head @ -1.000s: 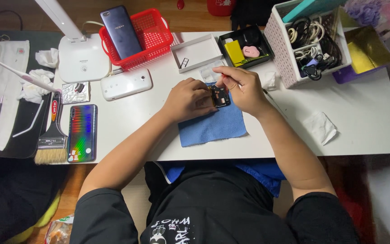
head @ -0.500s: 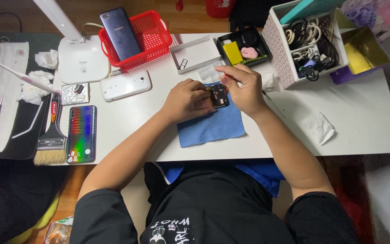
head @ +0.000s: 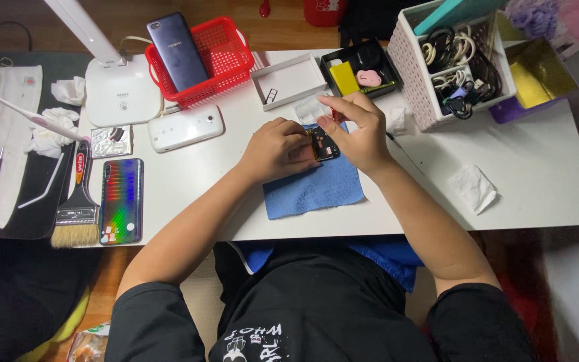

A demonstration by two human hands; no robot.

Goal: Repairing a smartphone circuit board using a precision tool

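Left hand (head: 277,149) pinches opened phone (head: 324,143) over blue cloth (head: 313,188); right hand (head: 356,131) fingers pinched narrow above (contents unclear). Slip risks dropping loose parts onto tabletop (head: 537,194).

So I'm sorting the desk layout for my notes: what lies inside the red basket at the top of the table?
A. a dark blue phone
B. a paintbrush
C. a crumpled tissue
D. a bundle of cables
A: the red basket holds a dark blue phone lying flat, while the paintbrush lies at the table's left edge and the cables sit in the pale lattice bin.
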